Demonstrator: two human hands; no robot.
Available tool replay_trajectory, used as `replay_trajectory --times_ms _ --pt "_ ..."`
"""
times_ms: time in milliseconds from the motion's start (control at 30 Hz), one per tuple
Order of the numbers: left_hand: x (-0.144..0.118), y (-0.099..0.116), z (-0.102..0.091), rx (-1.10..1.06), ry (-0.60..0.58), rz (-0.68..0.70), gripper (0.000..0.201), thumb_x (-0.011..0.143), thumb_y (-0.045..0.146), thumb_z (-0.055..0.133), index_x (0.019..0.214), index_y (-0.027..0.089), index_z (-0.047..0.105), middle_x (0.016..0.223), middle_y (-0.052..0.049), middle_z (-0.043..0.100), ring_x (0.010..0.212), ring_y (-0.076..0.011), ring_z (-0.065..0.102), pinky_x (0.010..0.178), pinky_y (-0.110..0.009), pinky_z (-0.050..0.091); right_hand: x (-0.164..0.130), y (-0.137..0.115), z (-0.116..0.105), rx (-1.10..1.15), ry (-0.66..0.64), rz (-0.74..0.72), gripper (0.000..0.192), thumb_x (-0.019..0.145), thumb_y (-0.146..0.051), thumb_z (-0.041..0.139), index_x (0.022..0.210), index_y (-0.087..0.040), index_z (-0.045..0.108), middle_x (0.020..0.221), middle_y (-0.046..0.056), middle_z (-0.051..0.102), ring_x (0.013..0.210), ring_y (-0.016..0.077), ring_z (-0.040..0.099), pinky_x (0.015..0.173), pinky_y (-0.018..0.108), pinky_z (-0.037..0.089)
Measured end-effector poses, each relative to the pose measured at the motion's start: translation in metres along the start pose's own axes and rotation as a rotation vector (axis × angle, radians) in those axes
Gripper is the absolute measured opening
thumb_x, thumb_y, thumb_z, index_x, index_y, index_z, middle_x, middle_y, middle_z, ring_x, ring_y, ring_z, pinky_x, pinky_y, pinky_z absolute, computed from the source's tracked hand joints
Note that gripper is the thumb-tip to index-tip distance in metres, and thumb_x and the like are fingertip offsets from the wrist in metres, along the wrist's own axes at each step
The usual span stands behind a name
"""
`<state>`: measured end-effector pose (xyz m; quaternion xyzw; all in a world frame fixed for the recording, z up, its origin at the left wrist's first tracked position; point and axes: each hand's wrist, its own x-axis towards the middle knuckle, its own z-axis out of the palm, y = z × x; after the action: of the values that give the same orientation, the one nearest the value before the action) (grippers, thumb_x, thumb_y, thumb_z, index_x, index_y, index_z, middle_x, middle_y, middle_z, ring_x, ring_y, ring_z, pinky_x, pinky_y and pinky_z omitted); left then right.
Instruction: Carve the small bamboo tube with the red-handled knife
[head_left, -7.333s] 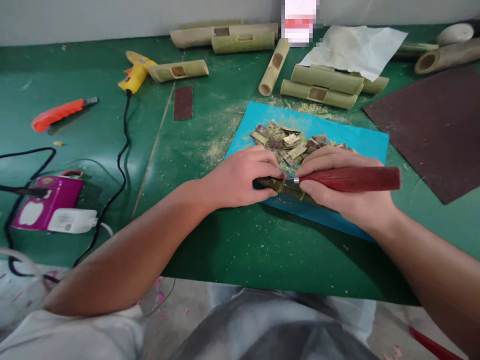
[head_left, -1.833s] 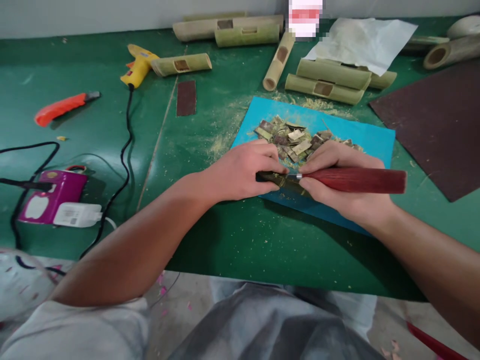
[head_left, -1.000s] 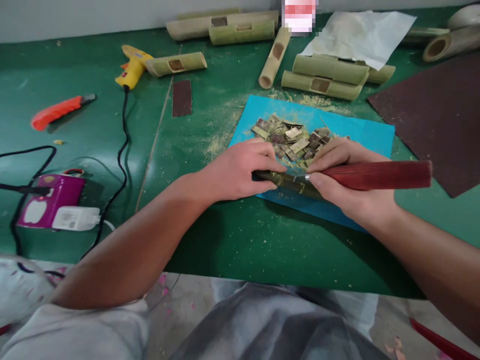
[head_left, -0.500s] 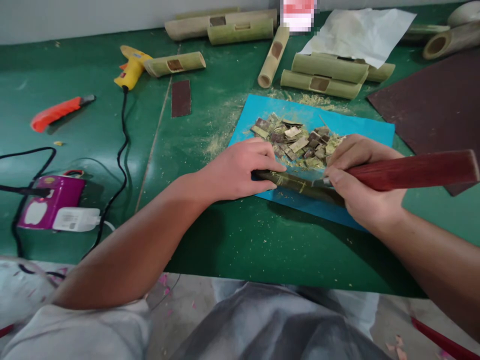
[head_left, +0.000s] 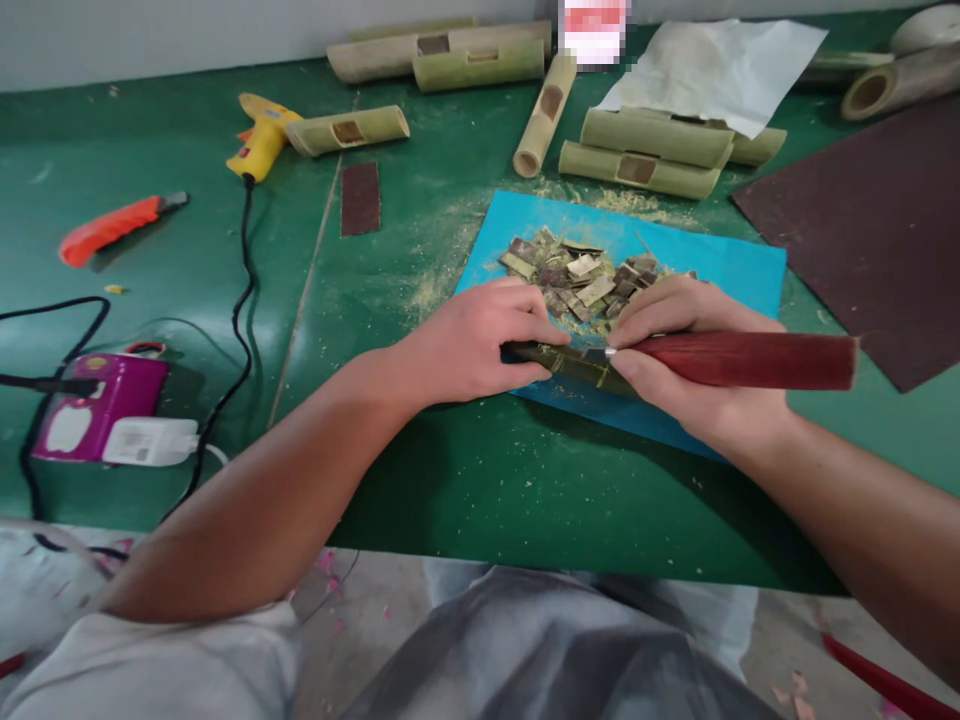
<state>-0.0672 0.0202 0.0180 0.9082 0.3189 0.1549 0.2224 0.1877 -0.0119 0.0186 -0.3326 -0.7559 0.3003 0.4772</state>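
Dark green bamboo piece (head_left: 581, 366) lies on our blue mat (head_left: 705, 265), at 6 o'clock from the chip pile (head_left: 585, 280). Our left hand (head_left: 469, 345) pinches its left end between thumb and fingers, while our right hand (head_left: 694, 375) is wrapped around the red-handled knife (head_left: 742, 360), fingertips touching the bamboo at 3 o'clock.
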Motion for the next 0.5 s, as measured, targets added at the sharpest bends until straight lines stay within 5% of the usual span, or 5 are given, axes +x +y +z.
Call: replay_trajectory --times_ms 500 --pt "0.0001 -0.0013 0.0005 0.007 -0.008 0.026 0.023 0.095 0.030 0.070 0.113 0.019 0.078 0.104 -0.007 0.073 0.100 -0.0214 0.067 0.095 -0.037 0.051 0.0042 -0.0001 -0.0019 -0.005 -0.130 0.029 0.016 0.085 -0.022 0.085 0.094 -0.032 0.077 0.094 -0.004 0.080 0.086 0.0186 0.075 0.082 0.037 0.061"
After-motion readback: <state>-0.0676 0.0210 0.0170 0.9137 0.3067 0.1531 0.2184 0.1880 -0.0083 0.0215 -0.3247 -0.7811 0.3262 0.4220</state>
